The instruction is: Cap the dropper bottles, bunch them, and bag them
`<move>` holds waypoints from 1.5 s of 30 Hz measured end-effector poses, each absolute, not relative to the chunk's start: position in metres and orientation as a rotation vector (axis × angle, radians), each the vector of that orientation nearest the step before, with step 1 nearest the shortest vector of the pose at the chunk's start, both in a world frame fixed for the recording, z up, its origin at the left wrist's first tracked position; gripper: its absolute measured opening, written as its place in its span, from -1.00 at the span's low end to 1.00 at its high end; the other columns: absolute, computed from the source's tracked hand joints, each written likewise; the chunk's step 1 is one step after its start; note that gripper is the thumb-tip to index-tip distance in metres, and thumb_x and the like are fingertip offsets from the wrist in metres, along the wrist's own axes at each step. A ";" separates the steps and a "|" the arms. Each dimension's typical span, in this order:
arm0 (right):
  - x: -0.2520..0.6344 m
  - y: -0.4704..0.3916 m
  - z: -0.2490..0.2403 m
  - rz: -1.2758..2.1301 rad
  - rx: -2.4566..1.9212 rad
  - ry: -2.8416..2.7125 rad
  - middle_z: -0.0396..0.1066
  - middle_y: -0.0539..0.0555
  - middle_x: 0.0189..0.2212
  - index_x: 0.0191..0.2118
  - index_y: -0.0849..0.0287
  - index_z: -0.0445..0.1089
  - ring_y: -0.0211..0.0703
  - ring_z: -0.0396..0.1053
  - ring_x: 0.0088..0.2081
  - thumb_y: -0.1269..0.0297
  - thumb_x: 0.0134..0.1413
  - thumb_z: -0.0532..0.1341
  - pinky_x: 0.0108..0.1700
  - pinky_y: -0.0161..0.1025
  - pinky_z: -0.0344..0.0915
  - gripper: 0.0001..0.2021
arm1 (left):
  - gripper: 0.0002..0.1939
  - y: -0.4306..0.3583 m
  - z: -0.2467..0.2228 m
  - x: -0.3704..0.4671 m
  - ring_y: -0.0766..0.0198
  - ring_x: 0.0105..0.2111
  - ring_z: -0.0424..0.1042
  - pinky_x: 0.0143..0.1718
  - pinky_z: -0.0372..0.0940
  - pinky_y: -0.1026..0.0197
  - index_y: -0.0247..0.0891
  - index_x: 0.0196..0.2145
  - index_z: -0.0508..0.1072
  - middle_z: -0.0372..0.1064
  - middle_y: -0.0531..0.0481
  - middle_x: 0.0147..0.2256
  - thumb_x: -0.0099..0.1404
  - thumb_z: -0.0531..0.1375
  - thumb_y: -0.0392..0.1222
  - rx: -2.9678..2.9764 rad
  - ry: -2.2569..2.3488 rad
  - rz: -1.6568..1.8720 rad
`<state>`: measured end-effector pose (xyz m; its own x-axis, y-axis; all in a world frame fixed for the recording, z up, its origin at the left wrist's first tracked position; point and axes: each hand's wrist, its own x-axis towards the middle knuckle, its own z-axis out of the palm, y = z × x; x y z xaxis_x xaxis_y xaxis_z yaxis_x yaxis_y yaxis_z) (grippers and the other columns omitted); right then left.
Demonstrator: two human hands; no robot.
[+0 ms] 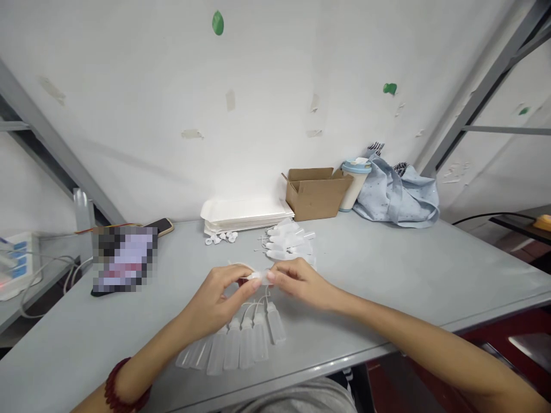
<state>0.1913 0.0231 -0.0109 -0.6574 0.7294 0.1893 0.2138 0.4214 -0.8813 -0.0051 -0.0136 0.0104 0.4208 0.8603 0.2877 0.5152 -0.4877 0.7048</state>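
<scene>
White, translucent plastic forms the small piece [262, 278] we hold in front of the cardboard box [319, 201], toward its left; our fingers hide part of its shape. Nearer us than the box, slim, smooth translucent bottles [232, 347] with thin, curving tubes lie fanned on the grey table [387, 264]. Similar ones form a loose heap [286, 236] just before the box, and small white rounded parts [221, 237] cluster to its left, by a flat white stack [245, 215]. Right of the box come a pale cup [353, 186] with a blue lid and a soft, crumpled light-blue bag [396, 198]. Our left hand [224, 292] curves inward, thumb and fingers pinching the piece's left end; our right hand [299, 282] meets it opposite, thumb and fingers closed on the other end. Far left of the box, a device's screen [127, 258] is pixelated beyond reading.
</scene>
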 end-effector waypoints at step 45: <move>0.192 0.019 -0.013 0.654 -0.727 -2.391 0.20 -0.04 -0.56 -0.38 0.28 0.32 -0.33 0.12 -0.52 0.10 0.18 0.08 -0.47 -0.35 0.01 -0.69 | -0.72 -0.007 0.001 -0.005 0.31 -0.43 0.30 -0.41 0.18 0.32 -0.27 -0.45 0.39 0.36 0.03 -0.45 0.33 0.01 -0.13 2.129 1.150 0.863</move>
